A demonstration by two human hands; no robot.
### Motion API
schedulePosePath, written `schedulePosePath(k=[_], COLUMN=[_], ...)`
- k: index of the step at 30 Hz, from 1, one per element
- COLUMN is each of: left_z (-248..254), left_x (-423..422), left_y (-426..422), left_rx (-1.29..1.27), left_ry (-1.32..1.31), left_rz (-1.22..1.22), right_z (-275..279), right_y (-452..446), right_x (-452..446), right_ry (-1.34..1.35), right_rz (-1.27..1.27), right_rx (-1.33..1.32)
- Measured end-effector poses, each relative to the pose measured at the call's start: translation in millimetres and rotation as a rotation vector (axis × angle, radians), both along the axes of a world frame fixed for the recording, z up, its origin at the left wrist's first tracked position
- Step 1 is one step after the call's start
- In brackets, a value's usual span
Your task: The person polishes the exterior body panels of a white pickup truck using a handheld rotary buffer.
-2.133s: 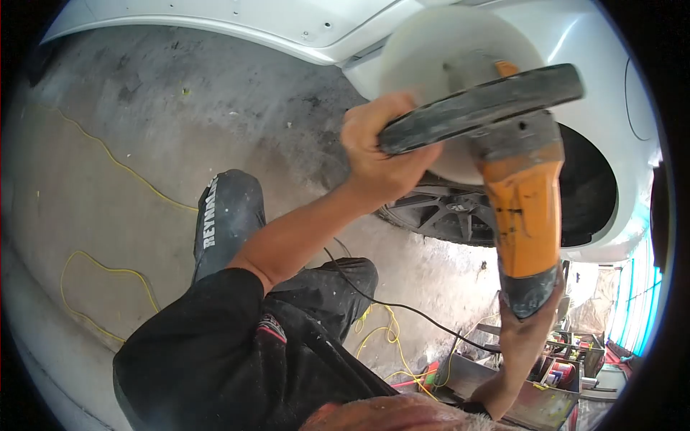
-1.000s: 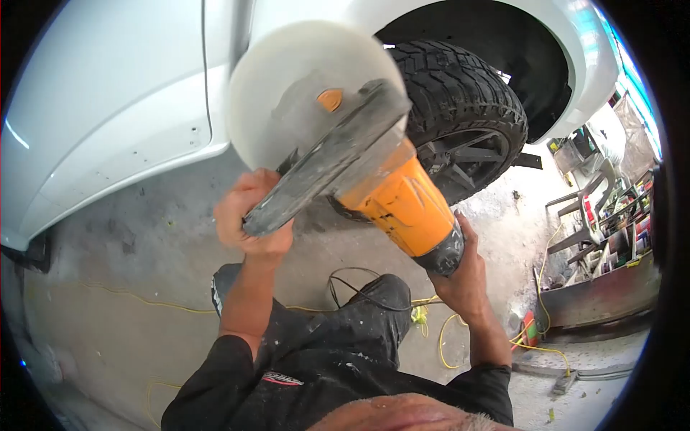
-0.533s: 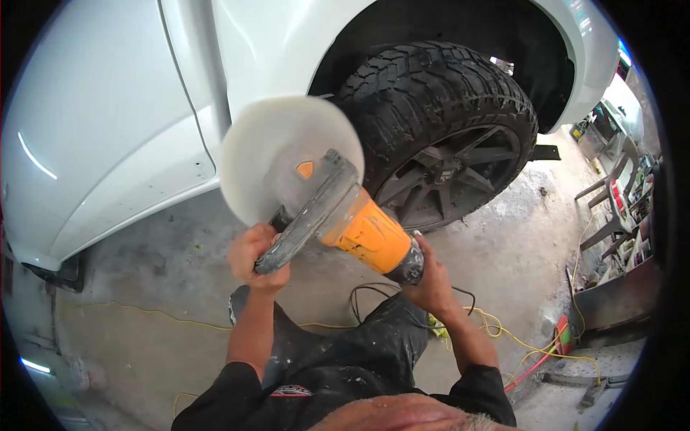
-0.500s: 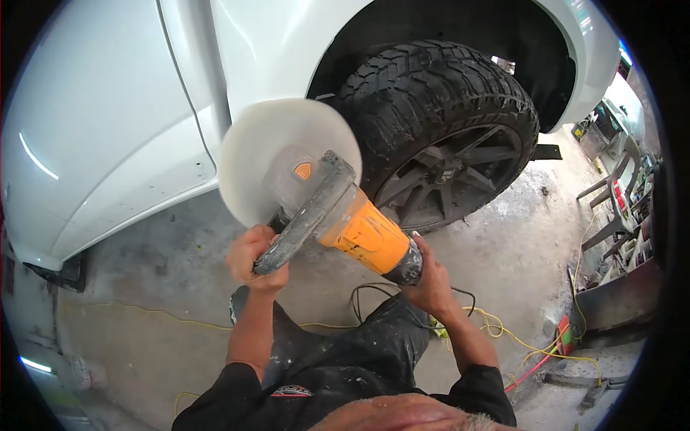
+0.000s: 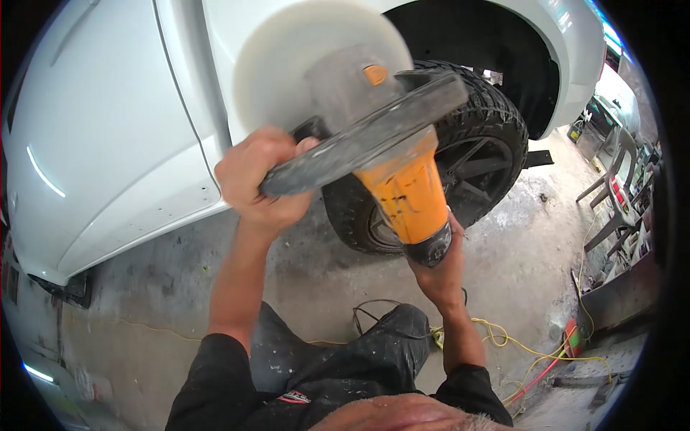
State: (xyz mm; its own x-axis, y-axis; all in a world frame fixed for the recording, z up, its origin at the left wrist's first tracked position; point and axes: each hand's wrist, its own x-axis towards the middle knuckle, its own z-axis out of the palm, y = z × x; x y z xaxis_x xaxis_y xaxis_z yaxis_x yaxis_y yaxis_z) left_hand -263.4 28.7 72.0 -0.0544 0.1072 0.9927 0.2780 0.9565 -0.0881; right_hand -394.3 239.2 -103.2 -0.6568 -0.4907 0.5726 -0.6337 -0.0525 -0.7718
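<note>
- Grey, scuffed concrete floor point(image 5: 165, 280) spreads across the lower half of the frame, under a white vehicle point(image 5: 100, 108) that fills the upper left and upper middle.
- Right of centre, a black tyre with a chunky tread point(image 5: 496, 118) sits below the dark wheel arch point(image 5: 528, 72).
- An orange and black power tool point(image 5: 406, 197) is held up at the middle of the frame; its round, pale pad point(image 5: 269, 65) lies at upper middle, blurred, in front of the white bodywork. Whether the pad touches the panel, I cannot tell.
- The person's hands are apart, both on the tool: the left hand point(image 5: 262, 176) is wrapped around the left end of its black handle point(image 5: 366, 136), and the right hand point(image 5: 440, 269) grips the black rear end of the body, its fingers partly hidden.
- Dark, white-specked trousers point(image 5: 388, 345) show at lower middle, a black cable point(image 5: 363, 309) looping beside the knee.
- Yellow cord point(image 5: 496, 334) winds over the floor at lower right.
- A grey-brown chair point(image 5: 624, 205) stands at the right edge.
</note>
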Motion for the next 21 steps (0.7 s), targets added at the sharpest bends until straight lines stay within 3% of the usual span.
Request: schedulePosePath(k=[4,13,21], left_z=[-4.1,-91.1,-45.0], left_x=[-7.9,75.6,90.1], left_y=[-0.2,-22.3,-35.7], left_rx=[0.032,0.202,0.073], left_ry=[0.003,0.088,0.152], left_rz=[-0.068,0.076,0.24], right_z=[-1.4,-17.6,24.4], right_y=[1.1,-6.1,-21.4], right_x=[-4.3,29.7,49.0], right_ry=[-0.019,-0.079,-0.024], right_rz=[0.004,0.164,0.134], right_rx=[-0.017,0.337,0.236])
